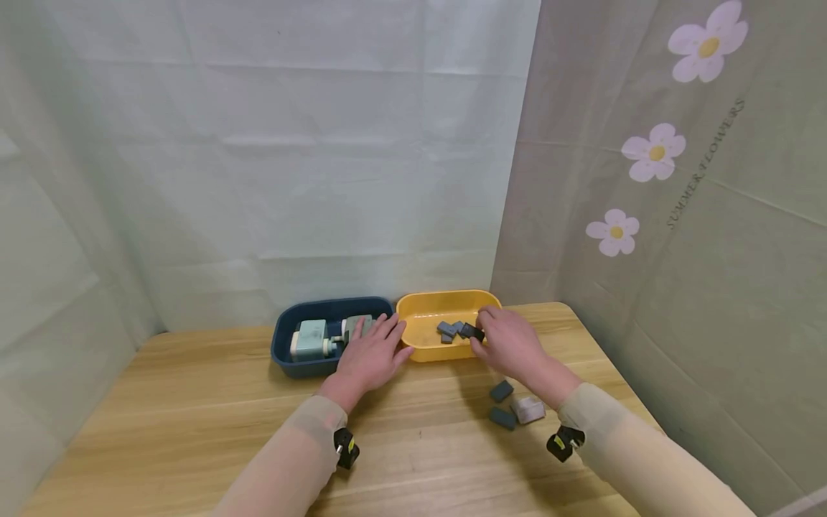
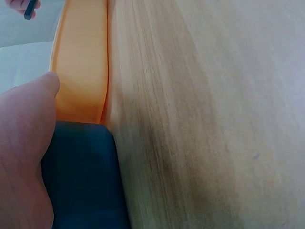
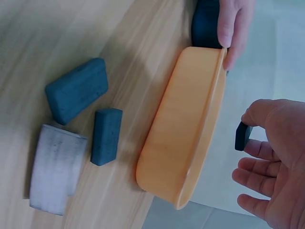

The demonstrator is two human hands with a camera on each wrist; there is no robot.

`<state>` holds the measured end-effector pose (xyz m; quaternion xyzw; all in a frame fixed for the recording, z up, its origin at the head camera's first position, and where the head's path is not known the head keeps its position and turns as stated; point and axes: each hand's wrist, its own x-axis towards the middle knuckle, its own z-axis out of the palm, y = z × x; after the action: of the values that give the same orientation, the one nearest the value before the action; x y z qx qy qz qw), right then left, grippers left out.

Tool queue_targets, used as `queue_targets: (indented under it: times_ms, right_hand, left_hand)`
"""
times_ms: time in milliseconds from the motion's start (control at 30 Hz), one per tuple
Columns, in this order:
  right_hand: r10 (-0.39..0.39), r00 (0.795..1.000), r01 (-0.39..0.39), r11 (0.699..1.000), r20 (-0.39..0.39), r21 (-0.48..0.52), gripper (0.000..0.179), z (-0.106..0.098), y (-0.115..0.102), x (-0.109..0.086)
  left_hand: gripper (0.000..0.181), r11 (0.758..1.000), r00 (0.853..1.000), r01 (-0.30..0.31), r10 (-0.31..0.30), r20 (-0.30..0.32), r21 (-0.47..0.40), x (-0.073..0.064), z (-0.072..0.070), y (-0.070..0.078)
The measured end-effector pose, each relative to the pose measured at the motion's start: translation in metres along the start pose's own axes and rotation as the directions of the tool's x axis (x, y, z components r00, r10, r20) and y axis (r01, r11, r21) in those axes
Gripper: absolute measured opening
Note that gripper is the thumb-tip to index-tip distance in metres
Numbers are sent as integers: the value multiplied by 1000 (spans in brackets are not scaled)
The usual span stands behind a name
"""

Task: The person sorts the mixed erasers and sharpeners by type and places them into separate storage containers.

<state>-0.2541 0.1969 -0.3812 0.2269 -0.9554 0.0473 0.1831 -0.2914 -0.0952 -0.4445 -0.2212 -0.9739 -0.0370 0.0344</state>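
Note:
My right hand (image 1: 510, 343) is over the right part of the yellow tray (image 1: 446, 354), pinching a small dark block (image 3: 243, 137) between thumb and index finger. The right wrist view shows its other fingers loosely bent. Several grey-blue blocks (image 1: 447, 329) lie inside this tray. My left hand (image 1: 373, 357) rests with fingers extended over the place where the yellow tray meets the navy tray (image 1: 304, 370), its thumb at the yellow rim. Inside the navy tray are a pale blue-and-white object (image 1: 311, 339) and a grey-green one (image 1: 357, 327), partly hidden by the left fingers.
On the wooden table (image 1: 194, 416), in front of the yellow tray, lie two dark blocks (image 3: 77, 89) (image 3: 106, 136) beside a pale grey block-like piece (image 3: 56, 168). Hanging cloth (image 1: 323, 158) stands behind the trays, and a flowered cloth (image 1: 711, 287) lines the right side.

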Motion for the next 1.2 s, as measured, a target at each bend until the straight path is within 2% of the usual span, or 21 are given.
queue_targets:
  times_ms: [200,533,833,1200]
  right_hand:
    - [12,1000,-12,1000,7,-8,26,-1,3,8]
    - [31,998,-30,999,53,-19,26,-1,6,23]
    - [54,994,-53,998,95,-15,26,2,3,37]
    - [99,984,-97,995,149,-21,27,9,0,50]
  left_hand:
    - [71,1000,1000,-6,6,-21,-7,-2,0,1]
    - [72,1000,1000,5,-5,-1,-3,-2,2,0]
    - [72,1000,1000,3,-3,-17,-3,-3,1,1]
    - [72,1000,1000,6,-6,-3,3,-1,0,2]
